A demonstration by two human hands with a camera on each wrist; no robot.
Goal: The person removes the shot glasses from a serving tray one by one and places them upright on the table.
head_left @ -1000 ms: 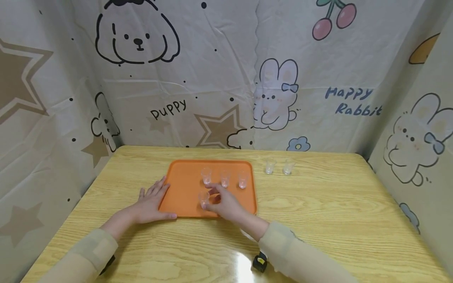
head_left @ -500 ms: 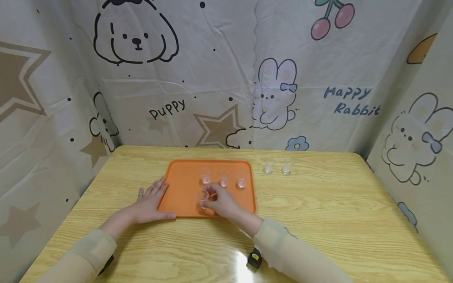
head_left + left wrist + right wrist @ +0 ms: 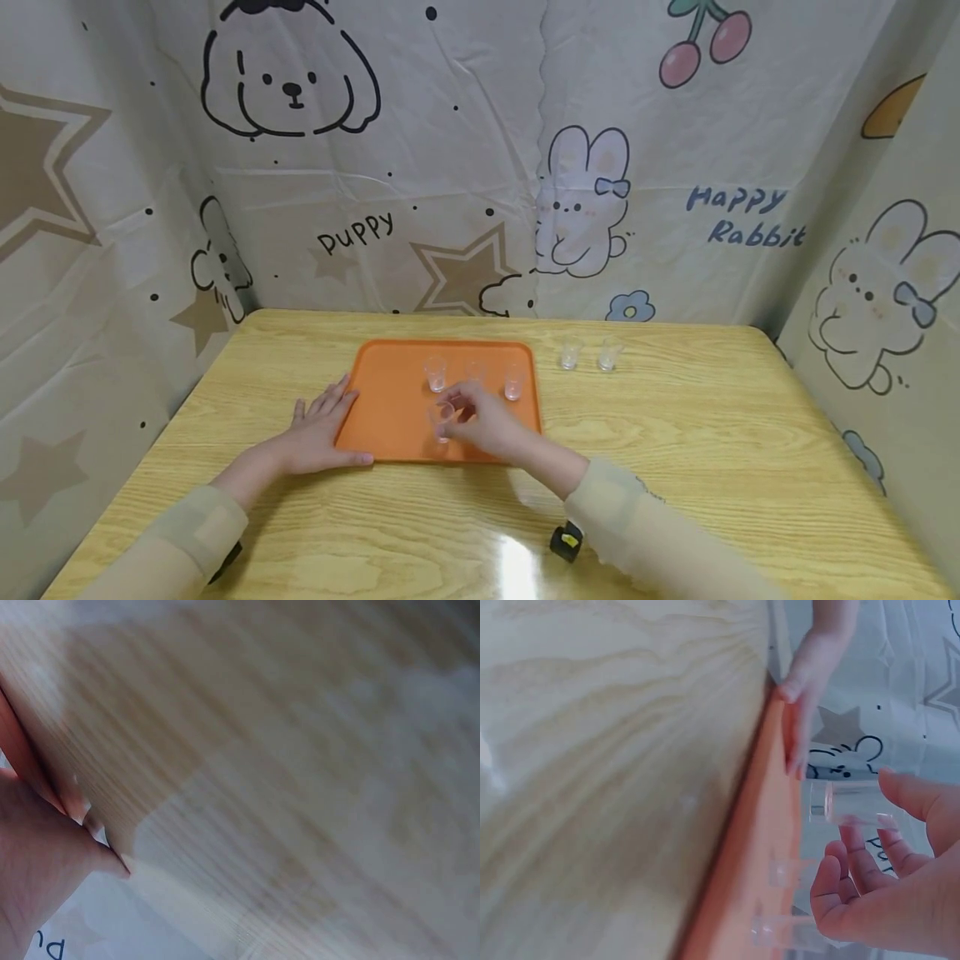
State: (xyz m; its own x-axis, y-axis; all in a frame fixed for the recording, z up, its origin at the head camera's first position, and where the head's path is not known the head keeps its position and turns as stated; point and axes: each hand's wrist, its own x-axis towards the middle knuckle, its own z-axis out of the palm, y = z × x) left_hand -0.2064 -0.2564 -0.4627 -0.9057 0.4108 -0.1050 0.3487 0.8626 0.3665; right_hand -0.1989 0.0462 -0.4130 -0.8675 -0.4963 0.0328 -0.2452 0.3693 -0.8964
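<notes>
My right hand [image 3: 480, 421] pinches a small clear shot glass [image 3: 840, 802] between thumb and fingers over the front half of an orange tray [image 3: 390, 417]. In the right wrist view the thumb is at its rim and the fingertips along its side. Behind it on the tray stand more clear shot glasses in a row: a left one [image 3: 437, 375], a middle one [image 3: 475, 371] partly hidden by my right hand, and a right one [image 3: 513, 383]. My left hand [image 3: 318, 433] rests with spread fingers at the tray's left edge and front left corner.
Two more clear shot glasses [image 3: 570, 356] stand on the wooden table [image 3: 675, 433] beyond the tray's back right corner. A patterned curtain [image 3: 450, 167] closes off the back and both sides.
My right hand and its shot glass have shifted slightly right over the tray, and the hand now covers part of the middle glass behind. The left hand has stayed put.
</notes>
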